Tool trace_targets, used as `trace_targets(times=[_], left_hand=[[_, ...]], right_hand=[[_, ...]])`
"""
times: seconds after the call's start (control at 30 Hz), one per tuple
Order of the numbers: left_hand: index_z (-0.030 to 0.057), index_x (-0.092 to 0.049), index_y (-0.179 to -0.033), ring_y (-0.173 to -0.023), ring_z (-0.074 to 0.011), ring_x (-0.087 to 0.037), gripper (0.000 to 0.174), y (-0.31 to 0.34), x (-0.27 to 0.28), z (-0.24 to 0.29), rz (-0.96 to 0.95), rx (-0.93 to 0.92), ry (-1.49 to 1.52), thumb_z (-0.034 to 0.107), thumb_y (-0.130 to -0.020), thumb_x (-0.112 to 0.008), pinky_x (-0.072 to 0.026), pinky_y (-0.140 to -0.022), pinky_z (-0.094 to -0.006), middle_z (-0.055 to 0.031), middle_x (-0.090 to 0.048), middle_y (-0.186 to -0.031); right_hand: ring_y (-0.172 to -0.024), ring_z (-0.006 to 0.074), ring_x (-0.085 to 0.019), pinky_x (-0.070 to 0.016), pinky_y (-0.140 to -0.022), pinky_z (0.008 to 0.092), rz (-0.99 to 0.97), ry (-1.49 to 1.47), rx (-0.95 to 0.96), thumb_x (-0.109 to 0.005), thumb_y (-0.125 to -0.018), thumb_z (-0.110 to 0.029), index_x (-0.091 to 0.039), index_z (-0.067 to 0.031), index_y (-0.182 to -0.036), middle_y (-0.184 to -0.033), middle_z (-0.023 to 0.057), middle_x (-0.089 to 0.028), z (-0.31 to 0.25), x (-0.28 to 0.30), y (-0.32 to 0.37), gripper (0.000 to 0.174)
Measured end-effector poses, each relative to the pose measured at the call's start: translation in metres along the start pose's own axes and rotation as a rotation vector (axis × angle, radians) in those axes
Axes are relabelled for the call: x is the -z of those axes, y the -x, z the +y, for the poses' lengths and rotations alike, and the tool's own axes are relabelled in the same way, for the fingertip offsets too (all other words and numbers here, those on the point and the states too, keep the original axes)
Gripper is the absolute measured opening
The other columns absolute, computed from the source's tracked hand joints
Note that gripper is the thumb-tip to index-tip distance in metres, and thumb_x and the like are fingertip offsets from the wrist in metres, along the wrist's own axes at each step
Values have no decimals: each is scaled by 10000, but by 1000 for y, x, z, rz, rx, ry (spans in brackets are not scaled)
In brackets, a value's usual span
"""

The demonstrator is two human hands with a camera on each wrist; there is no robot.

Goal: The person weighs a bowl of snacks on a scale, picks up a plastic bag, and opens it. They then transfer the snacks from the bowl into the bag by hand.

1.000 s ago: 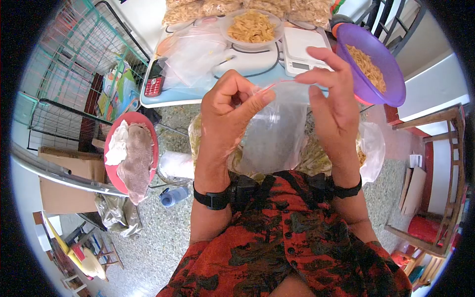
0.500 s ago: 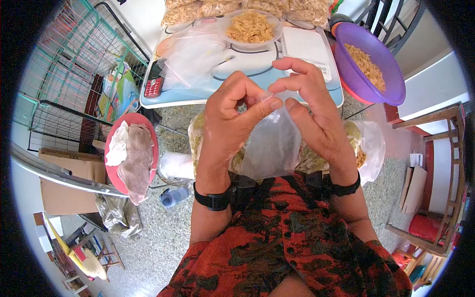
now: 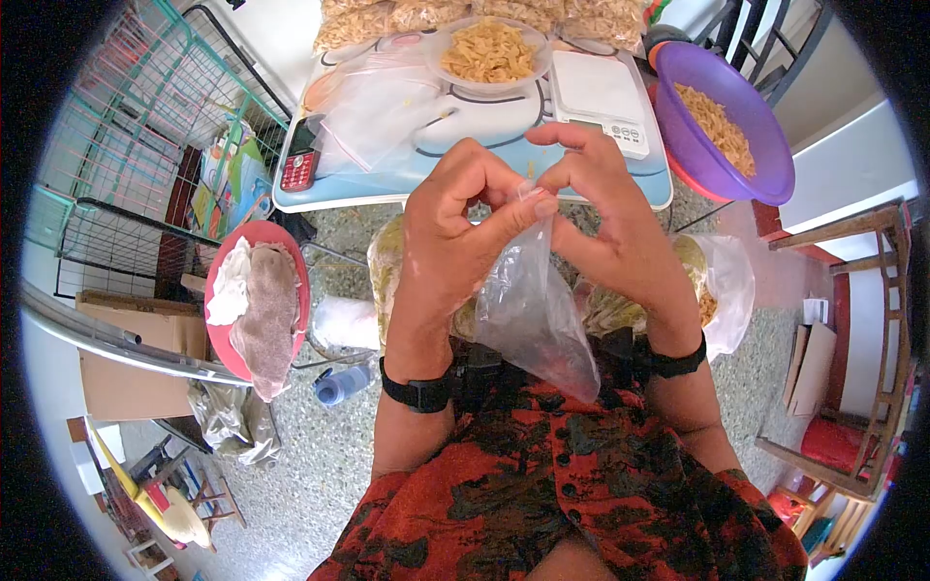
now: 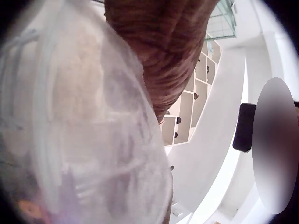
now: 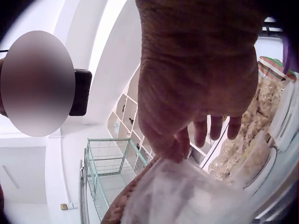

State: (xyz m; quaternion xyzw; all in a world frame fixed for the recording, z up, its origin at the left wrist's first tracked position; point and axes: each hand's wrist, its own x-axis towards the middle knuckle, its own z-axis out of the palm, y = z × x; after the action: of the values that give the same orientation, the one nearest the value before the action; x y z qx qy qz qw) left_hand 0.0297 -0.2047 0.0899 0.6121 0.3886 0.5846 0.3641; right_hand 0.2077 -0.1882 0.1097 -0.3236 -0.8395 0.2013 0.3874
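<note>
A clear plastic bag (image 3: pixel 538 310) hangs from both hands above the lap in the head view, its lower corner over the shirt. The left hand (image 3: pixel 455 223) pinches its top edge between thumb and forefinger. Close beside it, the right hand (image 3: pixel 620 218) also pinches the bag's top, other fingers raised and bent. In the left wrist view the bag (image 4: pixel 103 130) fills much of the picture, partly covering the left hand (image 4: pixel 163 46). The right wrist view shows the right hand (image 5: pixel 196 74) with thumb and forefinger on the bag (image 5: pixel 177 196).
On the table (image 3: pixel 387 184) are flat clear bags (image 3: pixel 378 111), a bowl of yellowish pieces (image 3: pixel 489 56), a white scale (image 3: pixel 596 87), a phone (image 3: pixel 299 169) and filled bags (image 3: pixel 426 15). A purple basin (image 3: pixel 765 145) stands right; a red basin (image 3: pixel 221 339) with cloths is left.
The right hand has moved left to the left hand and now pinches the bag's top. The bag has narrowed and its lower end has swung down and right.
</note>
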Motion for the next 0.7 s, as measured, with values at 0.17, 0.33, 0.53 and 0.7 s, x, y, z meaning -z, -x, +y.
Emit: trace_targets(times=[0.17,0.33,0.53,0.7], left_hand=[[39,-606,-793,-737,-68,-479,151,0,5,0,-41,21,-33,35,-802,-756,-373,-640,-198,5,-517,-822],[42,-608,-804,-761,-75,-477,148,0,4,-2,-50,13,61,5,-797,-751,-377,-666,-203,4,-518,-837],[39,-607,-802,-780,-86,-489,157,1,5,2,-74,25,76,0,-785,-758,-388,-685,-214,1,-521,-842],[34,-609,-797,-785,-95,-499,156,0,5,2,-85,28,68,-1,-780,-760,-396,-695,-217,-3,-532,-843]], right_hand=[[-1146,327,-511,-385,-1002,409,92,-20,13,-663,-772,-62,-558,-71,-969,-1191,135,-576,0,-2,1,223],[-1104,296,-542,-410,-976,379,118,-136,30,-641,-771,-16,-563,-69,-1014,-1148,136,-582,2,-3,0,261],[-1102,290,-542,-400,-987,369,148,-301,2,-561,-786,17,-561,-50,-1033,-1118,148,-563,1,-7,0,256],[-1105,298,-537,-398,-985,370,86,-257,36,-537,-793,9,-551,-40,-1037,-1112,154,-551,3,-4,-2,249]])
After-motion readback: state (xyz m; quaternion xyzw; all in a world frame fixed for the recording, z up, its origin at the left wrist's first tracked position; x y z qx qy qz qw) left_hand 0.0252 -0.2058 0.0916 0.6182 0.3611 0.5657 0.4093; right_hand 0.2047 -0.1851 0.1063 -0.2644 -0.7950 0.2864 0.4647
